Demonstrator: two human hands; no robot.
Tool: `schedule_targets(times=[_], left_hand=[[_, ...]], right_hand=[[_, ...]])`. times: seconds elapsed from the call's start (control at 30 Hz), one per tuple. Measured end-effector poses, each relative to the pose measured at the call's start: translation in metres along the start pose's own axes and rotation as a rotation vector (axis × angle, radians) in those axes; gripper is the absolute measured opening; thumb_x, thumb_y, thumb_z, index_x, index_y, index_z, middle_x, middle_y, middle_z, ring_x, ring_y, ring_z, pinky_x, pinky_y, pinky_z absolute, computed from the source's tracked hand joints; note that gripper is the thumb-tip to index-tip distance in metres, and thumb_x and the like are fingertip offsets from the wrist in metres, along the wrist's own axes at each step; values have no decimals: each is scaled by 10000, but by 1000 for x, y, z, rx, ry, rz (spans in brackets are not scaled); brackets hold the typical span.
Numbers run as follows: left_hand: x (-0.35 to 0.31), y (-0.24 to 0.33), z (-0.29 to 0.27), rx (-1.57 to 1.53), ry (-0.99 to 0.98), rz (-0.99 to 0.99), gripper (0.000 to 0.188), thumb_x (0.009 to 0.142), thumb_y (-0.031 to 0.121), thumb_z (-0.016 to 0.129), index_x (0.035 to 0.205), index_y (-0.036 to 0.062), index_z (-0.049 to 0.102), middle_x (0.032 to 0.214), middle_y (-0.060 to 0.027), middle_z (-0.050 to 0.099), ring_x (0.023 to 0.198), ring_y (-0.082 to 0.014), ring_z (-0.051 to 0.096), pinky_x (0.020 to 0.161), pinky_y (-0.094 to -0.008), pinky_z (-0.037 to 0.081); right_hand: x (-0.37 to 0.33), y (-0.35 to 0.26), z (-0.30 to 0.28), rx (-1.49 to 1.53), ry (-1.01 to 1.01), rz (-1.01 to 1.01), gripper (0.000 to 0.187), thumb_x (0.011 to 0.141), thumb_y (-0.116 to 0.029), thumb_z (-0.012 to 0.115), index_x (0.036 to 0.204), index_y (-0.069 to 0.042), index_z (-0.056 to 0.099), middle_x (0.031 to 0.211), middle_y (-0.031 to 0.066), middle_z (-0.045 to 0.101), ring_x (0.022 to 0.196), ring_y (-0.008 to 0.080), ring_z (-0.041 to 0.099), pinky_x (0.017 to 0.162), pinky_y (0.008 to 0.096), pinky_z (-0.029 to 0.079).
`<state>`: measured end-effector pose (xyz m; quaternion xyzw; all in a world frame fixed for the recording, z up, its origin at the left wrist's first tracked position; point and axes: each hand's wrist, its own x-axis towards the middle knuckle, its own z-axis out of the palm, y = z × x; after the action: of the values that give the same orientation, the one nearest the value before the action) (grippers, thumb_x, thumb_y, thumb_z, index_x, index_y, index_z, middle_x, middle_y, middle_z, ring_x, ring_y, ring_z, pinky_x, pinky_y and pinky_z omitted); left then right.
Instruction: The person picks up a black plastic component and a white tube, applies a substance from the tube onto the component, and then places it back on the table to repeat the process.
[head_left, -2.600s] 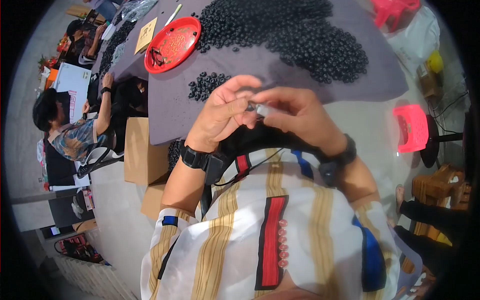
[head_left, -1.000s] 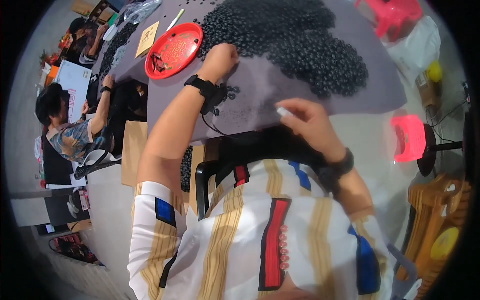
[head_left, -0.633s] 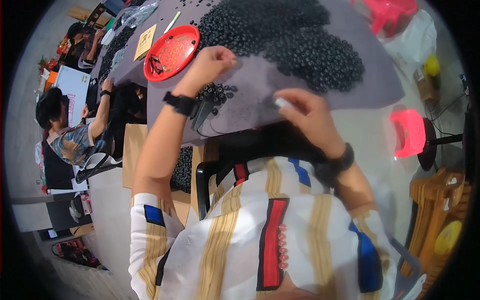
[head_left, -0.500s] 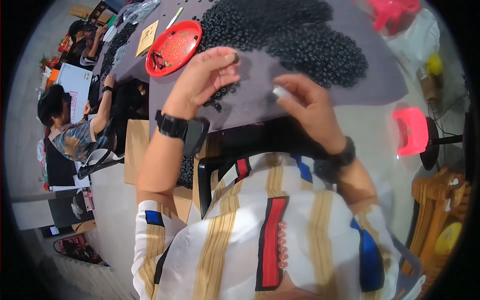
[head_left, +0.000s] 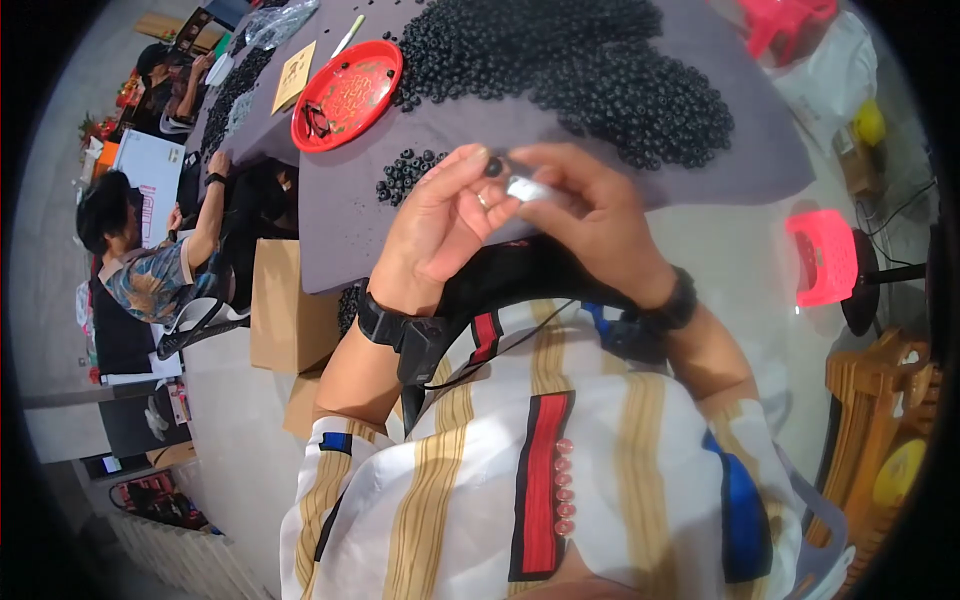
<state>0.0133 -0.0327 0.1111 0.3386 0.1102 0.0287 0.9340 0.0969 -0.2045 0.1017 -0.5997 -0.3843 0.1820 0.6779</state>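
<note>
My left hand [head_left: 432, 220] pinches a small round black bead [head_left: 494, 167] between thumb and fingertips, above the near edge of the table. Close against it, my right hand [head_left: 612, 212] is closed around a short white or silvery object [head_left: 530, 189]; blur and glare hide its exact kind. The two hands nearly meet in front of my body. Just beyond my left hand lies a small cluster of black beads [head_left: 402, 178]. Farther off spreads a large pile of the same beads [head_left: 650, 110]. All rest on a grey cloth [head_left: 345, 215].
A red oval tray [head_left: 364, 125] with a few dark bits stands left of the pile, beside a tan card [head_left: 293, 78]. A cardboard box [head_left: 288, 305] is at my left, where another person [head_left: 150, 265] sits. A pink stool [head_left: 825, 258] stands at right.
My left hand has come down and right, my right hand slightly left, so they now meet. The small bead cluster is more exposed.
</note>
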Motion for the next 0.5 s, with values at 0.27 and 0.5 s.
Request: schedule_targets(times=[0.27,0.5], left_hand=[[-2,-6,4,-40,27,-8,77,934,131,567,972,69,589,881,-40,647,769,-134,616,772,-313,541],[-5,-8,1,20,-25,34,77,935,109,565,978,53,597,891,-61,651,781,-142,622,775,-319,542]], right_hand=[[2,7,0,-80,10,-127,362,804,-93,708,1157,-87,630,898,55,631,780,85,592,696,232,499],[0,5,1,104,-57,-54,356,831,-40,679,1182,-42,613,1028,55,642,910,95,600,797,239,492]])
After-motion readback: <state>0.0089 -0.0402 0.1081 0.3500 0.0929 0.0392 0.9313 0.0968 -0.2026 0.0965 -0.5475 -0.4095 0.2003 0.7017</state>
